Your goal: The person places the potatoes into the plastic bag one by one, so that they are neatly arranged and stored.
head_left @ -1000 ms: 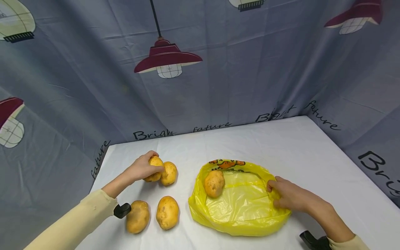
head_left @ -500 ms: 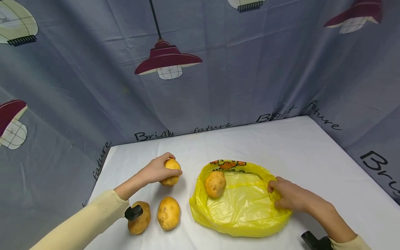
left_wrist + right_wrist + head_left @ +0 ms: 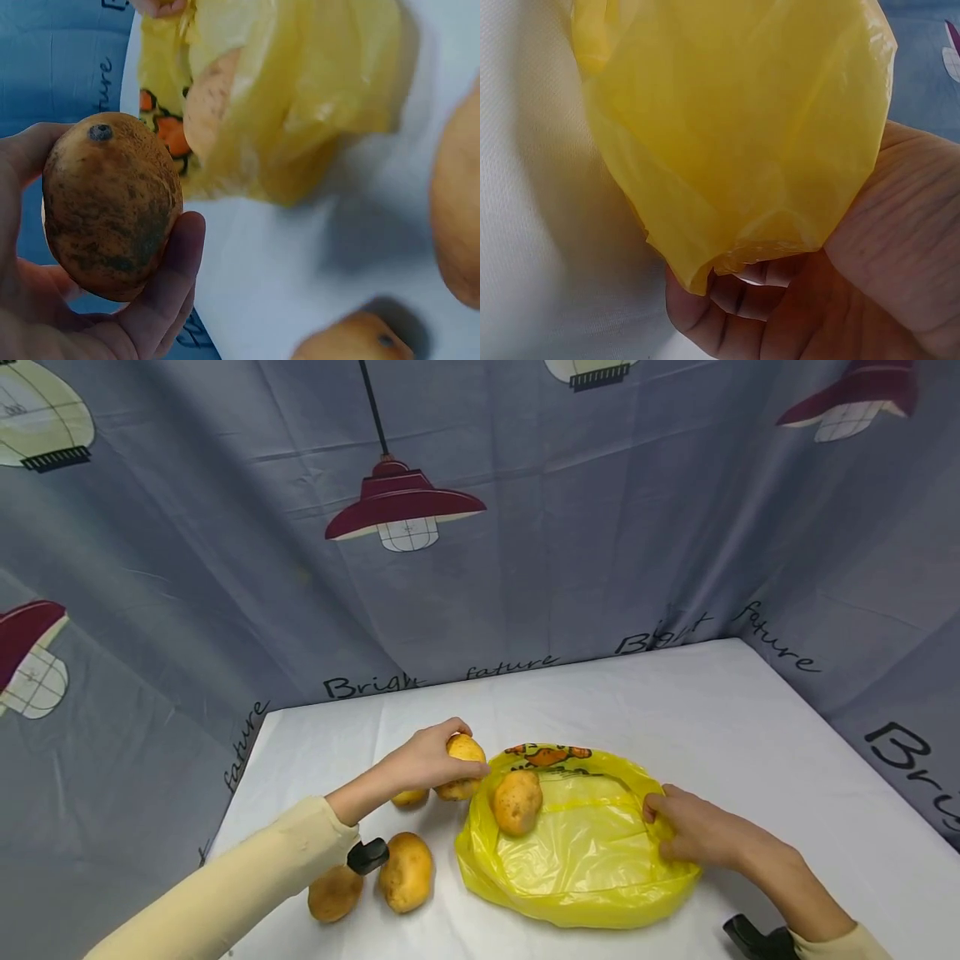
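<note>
At the yellow plastic bag's (image 3: 592,852) left rim, left hand (image 3: 420,762) curls round a potato (image 3: 462,765), lifted off the white desk (image 3: 750,735). Right hand (image 3: 693,833) pinches the bag's right edge. One potato in the bag (image 3: 517,802); three potatoes lie left of it (image 3: 406,872).

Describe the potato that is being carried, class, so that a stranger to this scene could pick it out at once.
On the white table lies a yellow plastic bag with one potato inside. Just off the bag's left rim, the left hand grips the carried potato. Unlike the three potatoes lying on the table, it is lifted and wrapped by fingers.
</note>
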`<state>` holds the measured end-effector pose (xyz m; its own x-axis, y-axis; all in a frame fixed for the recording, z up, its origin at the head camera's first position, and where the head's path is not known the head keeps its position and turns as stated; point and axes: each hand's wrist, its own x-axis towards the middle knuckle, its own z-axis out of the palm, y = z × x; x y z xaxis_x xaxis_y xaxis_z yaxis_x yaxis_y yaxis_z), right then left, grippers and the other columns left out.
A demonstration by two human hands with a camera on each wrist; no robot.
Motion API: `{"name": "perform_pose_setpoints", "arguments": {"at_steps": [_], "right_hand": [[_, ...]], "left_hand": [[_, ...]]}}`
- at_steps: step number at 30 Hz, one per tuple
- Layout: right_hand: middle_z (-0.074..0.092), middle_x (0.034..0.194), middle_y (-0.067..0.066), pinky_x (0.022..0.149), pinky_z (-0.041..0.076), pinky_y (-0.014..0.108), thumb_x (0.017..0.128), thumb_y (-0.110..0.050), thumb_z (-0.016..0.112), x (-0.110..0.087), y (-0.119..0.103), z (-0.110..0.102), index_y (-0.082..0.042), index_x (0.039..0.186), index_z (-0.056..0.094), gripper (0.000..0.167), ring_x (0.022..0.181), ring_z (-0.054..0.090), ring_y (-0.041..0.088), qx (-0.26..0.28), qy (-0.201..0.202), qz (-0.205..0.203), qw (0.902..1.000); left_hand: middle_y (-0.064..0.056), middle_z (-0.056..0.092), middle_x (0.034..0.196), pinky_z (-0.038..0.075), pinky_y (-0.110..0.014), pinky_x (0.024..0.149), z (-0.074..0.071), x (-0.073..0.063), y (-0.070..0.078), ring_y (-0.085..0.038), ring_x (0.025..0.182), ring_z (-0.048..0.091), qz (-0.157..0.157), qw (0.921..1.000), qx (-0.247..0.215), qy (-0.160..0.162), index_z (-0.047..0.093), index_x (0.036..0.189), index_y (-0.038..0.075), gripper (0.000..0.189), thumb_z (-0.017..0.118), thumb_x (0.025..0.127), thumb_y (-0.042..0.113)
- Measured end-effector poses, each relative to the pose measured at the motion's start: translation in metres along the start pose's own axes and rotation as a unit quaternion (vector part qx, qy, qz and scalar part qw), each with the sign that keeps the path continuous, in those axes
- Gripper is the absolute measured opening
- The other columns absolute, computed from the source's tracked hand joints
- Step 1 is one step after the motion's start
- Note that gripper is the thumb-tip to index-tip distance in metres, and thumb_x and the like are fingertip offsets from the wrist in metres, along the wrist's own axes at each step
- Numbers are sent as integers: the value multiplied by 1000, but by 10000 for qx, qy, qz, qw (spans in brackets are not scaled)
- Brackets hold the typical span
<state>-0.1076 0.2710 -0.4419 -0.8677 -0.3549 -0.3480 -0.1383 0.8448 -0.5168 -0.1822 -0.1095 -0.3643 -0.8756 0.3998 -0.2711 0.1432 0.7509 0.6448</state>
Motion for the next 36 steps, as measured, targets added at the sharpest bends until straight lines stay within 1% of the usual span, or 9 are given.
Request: {"name": "perform_pose_setpoints", "arguments": {"at_steps": [3,5,10,13,18,23,31,34,36], "right_hand": [[44,92,5,66,41,32,70,-1,78,-1,0,-1,-13,99,58,37,80,46,20,43,-21,-19,10000],[44,91,5,65,40,31,70,-1,78,-1,1,-1,-13,99,58,37,80,46,20,56,-15,-38,10000],[44,91,5,65,40,30,70,-1,78,-2,1,0,-13,98,58,37,79,46,20,23,17,-66,10000],[44,91,5,65,40,30,70,-2,79,-2,1,0,-13,98,58,37,80,46,20,11,27,-72,10000],[44,92,5,65,41,31,71,-2,79,-2,0,0,-13,98,58,37,80,46,20,9,21,-19,10000],[45,92,5,67,41,32,71,-2,80,-2,-1,0,-12,99,59,36,81,47,21,62,-30,110,9999],[45,92,5,67,41,33,71,-1,79,-3,0,1,-13,98,58,36,81,46,21,67,-1,109,9999],[45,92,5,66,41,32,70,-1,79,-3,0,1,-13,97,58,36,80,46,21,77,10,73,9999],[44,92,5,66,40,32,70,-1,79,-3,-1,1,-13,97,58,37,80,46,20,70,18,36,10000]], "left_hand": [[-3,63,97,54,-32,65,7,3,10,-19,80,62,126,9997,-148,-148,56,120,14,55,78,82,47],[-2,64,95,53,-32,67,12,6,17,-18,81,62,147,9996,-125,-213,57,118,15,54,78,82,49],[0,65,96,50,-33,69,26,12,31,-16,83,60,234,9984,350,-364,60,118,14,60,76,80,58],[1,65,92,51,-32,67,34,18,38,-15,80,60,365,9970,543,-419,60,116,14,58,76,80,57],[3,62,85,51,-27,62,44,25,50,-12,72,60,453,9957,646,-487,59,112,15,53,78,80,54],[2,62,85,52,-25,59,52,31,59,-12,70,61,590,9942,657,-615,58,114,14,54,78,82,52],[2,59,85,50,-23,58,70,41,77,-12,71,59,822,9906,874,-658,58,109,15,48,79,83,49],[3,59,85,50,-23,59,78,45,84,-11,71,59,790,9887,1102,-633,58,108,16,48,79,83,51],[4,58,87,50,-23,60,84,48,87,-10,71,59,761,9866,1298,-631,58,114,17,51,78,83,53]]}}
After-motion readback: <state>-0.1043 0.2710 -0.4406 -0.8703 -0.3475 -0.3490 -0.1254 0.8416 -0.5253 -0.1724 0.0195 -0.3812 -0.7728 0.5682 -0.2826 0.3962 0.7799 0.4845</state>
